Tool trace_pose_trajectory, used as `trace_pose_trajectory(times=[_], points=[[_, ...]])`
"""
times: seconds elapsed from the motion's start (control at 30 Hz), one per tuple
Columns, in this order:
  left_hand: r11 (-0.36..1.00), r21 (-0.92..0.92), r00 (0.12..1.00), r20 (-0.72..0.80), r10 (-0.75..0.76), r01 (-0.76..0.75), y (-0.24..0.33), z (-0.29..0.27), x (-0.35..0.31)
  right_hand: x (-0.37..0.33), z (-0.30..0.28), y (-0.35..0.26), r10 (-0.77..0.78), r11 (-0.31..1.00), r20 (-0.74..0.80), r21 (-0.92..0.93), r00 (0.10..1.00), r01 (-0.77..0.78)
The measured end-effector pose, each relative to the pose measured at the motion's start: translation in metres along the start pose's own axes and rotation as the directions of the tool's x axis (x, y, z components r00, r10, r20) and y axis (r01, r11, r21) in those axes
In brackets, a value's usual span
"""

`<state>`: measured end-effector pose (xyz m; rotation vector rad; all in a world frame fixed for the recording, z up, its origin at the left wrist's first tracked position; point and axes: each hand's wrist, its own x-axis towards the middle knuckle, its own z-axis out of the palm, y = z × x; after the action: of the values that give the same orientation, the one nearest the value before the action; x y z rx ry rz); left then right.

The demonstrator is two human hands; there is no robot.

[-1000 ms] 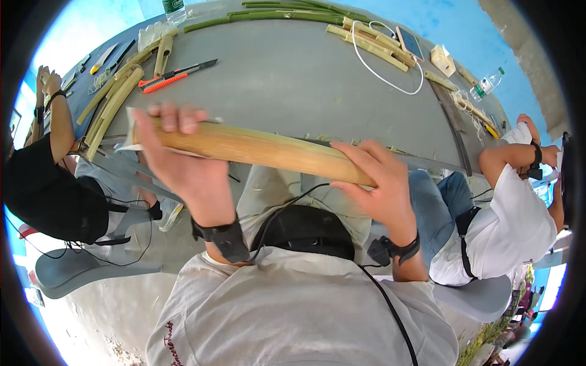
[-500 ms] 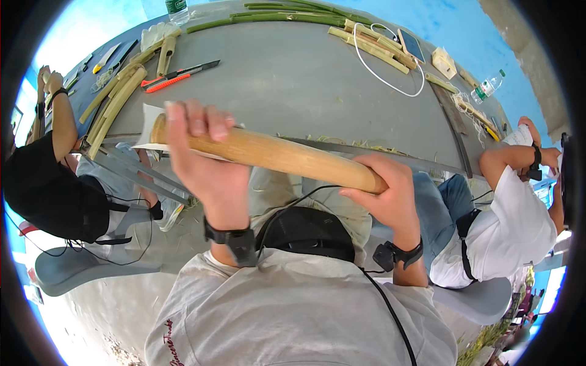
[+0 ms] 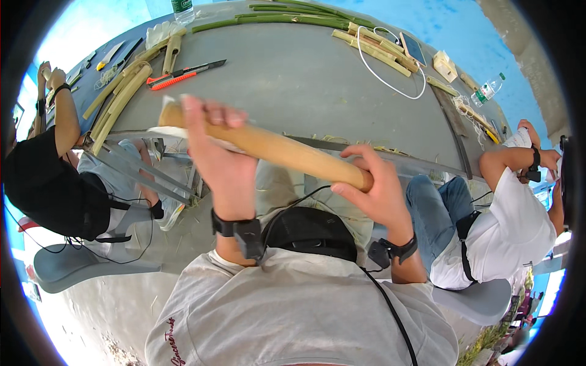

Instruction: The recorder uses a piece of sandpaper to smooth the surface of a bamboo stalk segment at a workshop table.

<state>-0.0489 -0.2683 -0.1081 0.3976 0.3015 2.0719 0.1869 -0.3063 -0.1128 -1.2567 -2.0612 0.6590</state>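
A smooth, pale-brown bamboo tube (image 3: 287, 151) is held slantwise in front of my body, over the table's near edge, its left end higher in the picture. My left hand (image 3: 221, 160) closes around the tube near that end, with a white sheet of paper (image 3: 168, 131) between palm and bamboo; the sheet's edge sticks out past the hand. What its other side looks like is hidden. At the tube's right end, my right hand (image 3: 383, 189) grips it between thumb and fingers, the fingers partly raised.
On the grey table (image 3: 293, 79) lie an orange-handled utility knife (image 3: 183, 76), bamboo strips (image 3: 122, 91), green stalks (image 3: 274, 19), a phone (image 3: 412, 49) with a white cable and a water bottle (image 3: 488, 89). Co-workers sit at left (image 3: 55, 177) and right (image 3: 494, 226).
The bamboo tube has tilted more steeply and shifted slightly left at its right end. My left hand has moved a little right; my right hand's fingers have loosened and lifted somewhat.
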Motion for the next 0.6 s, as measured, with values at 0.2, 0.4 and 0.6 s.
trace_pose_trajectory(times=[0.2,0.4,0.6], points=[[0.962,0.154,0.939,0.229,-0.256,0.225,-0.038,0.019,-0.040,0.010,0.017,-0.015,-0.091,0.966,-0.102,0.234,0.991,0.113],[0.994,-0.105,0.992,0.125,-0.021,0.034,0.000,-0.006,0.011,-0.004,-0.013,0.003,0.097,0.989,-0.168,0.130,0.981,-0.076],[0.962,0.058,0.927,0.259,-0.273,0.267,-0.051,0.013,-0.035,0.002,0.015,-0.006,-0.038,0.980,-0.125,0.189,0.991,0.061]])
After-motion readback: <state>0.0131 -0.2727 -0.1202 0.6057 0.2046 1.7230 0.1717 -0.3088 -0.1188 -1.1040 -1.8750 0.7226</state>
